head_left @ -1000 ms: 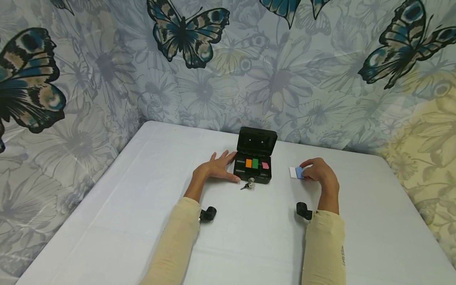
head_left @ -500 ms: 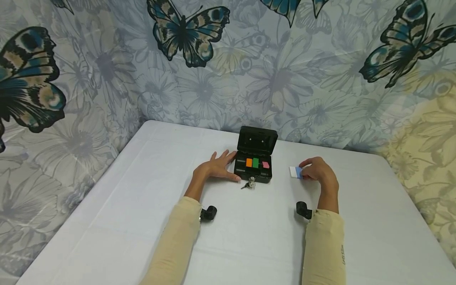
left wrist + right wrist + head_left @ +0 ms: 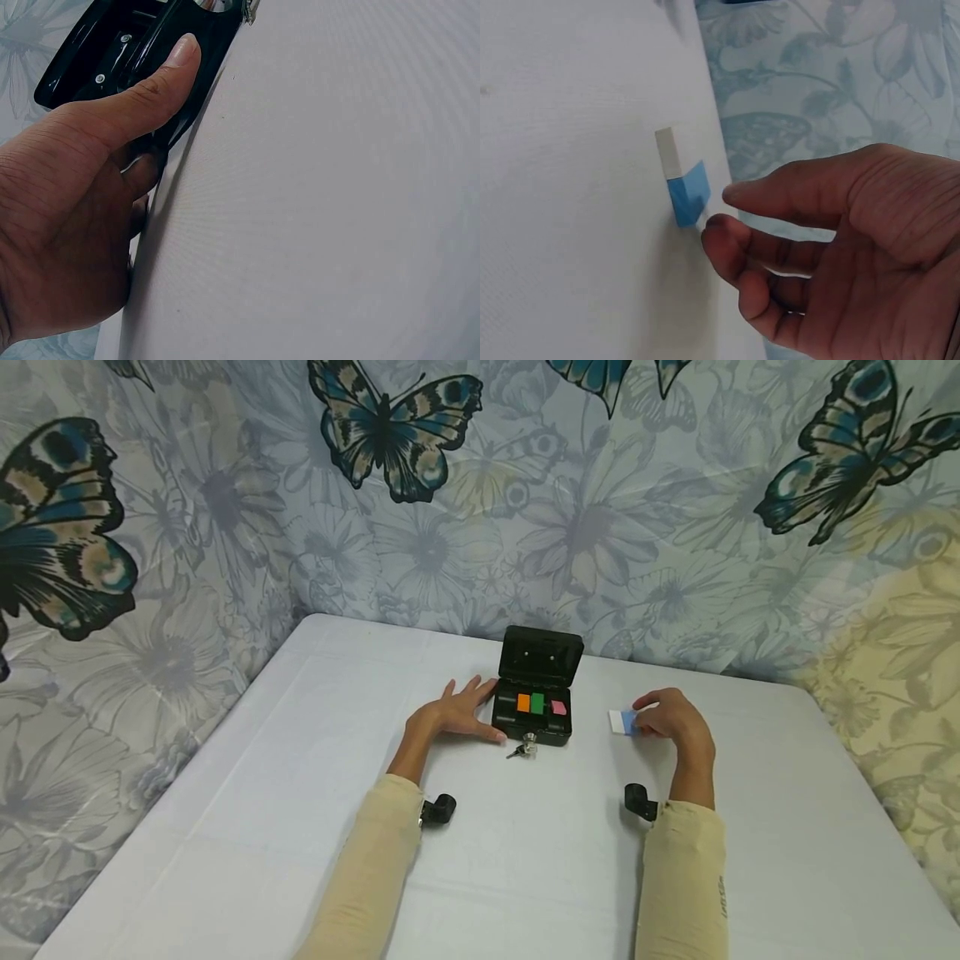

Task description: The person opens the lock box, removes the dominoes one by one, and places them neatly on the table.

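Observation:
A black cash box (image 3: pixel 532 727) stands with its lid raised and small orange, green and pink blocks (image 3: pixel 537 703) in its tray. Keys (image 3: pixel 527 747) hang at its front. My left hand (image 3: pixel 453 714) rests spread against the box's left side; in the left wrist view its thumb (image 3: pixel 161 90) lies along the black box edge. To the right, my right hand (image 3: pixel 671 722) is beside a small white block (image 3: pixel 617 722) with a blue piece (image 3: pixel 628 722) at its end. In the right wrist view, thumb and loosely bent fingers are just short of the blue piece (image 3: pixel 691 196), with a gap between them.
A white-covered table (image 3: pixel 525 860) carries everything. Behind it and at both sides hangs a floral cloth with butterflies (image 3: pixel 397 427). Black wrist cameras (image 3: pixel 439 810) sit on both sleeved forearms.
My right hand's fingers have eased slightly to the right, off the blue piece, which lies flatter against the white block. The left hand and cash box have stayed in place.

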Demonstrator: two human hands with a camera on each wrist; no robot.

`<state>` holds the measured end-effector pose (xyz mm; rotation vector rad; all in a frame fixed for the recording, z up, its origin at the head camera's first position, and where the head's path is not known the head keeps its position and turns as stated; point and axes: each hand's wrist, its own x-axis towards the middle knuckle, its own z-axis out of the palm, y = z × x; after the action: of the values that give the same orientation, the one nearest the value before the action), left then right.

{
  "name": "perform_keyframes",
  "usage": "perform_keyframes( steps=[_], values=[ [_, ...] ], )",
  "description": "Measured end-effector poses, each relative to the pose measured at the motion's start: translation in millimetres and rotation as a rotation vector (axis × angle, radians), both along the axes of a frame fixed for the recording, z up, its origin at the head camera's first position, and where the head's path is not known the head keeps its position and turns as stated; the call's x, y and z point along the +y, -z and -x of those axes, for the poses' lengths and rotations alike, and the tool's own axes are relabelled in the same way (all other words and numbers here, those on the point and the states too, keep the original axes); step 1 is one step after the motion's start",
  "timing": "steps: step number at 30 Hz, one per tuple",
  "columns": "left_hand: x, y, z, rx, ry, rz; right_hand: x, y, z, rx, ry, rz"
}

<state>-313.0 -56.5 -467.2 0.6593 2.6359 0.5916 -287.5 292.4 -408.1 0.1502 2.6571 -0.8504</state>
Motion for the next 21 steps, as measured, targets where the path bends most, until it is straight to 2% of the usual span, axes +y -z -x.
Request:
perform_keyframes(
  steps=[10,21],
  values=[
    [-0.4,1.1,0.8,0.01,0.011,0.009,-2.9,-9.6,-1.2,0.022,0.025,0.023],
    [-0.7,1.2,0.4,0.004,0.008,0.005,-18.1,-13.5,0.8,0.081,-0.036,0.08]
  ],
)
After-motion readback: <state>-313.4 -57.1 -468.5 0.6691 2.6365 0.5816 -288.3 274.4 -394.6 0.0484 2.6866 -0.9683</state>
